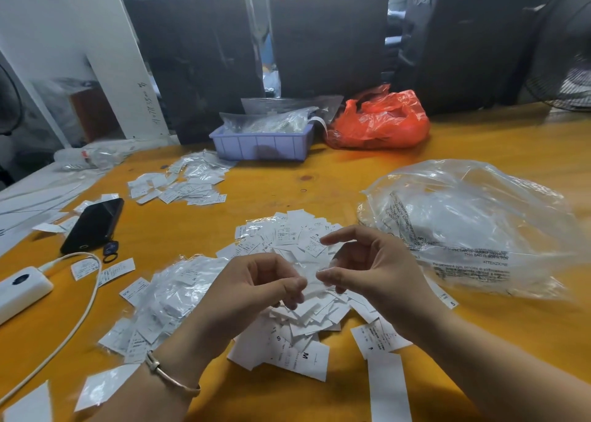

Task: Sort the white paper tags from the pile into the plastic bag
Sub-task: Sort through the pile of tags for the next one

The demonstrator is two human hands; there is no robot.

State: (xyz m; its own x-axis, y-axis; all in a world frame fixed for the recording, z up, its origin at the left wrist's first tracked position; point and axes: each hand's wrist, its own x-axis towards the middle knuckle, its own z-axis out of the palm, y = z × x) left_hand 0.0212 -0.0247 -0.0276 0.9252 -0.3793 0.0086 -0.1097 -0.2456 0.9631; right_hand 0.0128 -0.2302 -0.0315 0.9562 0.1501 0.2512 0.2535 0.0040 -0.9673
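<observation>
Both hands are hovering together over the pile of white paper tags [297, 300] in the middle of the orange surface [479, 153]. The left hand [256, 289] is curling its fingers and pinching a blurred white tag [315, 285] between thumb and forefinger; a bracelet [171, 375] is sitting on its wrist. The right hand [367, 268] is arching just beside it, thumb and forefinger spread apart, fingertips nearing the same tag; whether they are touching it is unclear. The clear plastic bag [473, 230] is lying crumpled to the right of the pile, near the right hand. To the left, a black phone [92, 225], a white power bank [20, 289] and its cable [80, 319] are resting. Farther back, a lavender tray [260, 145] and a red bag [380, 122] are standing side by side.
</observation>
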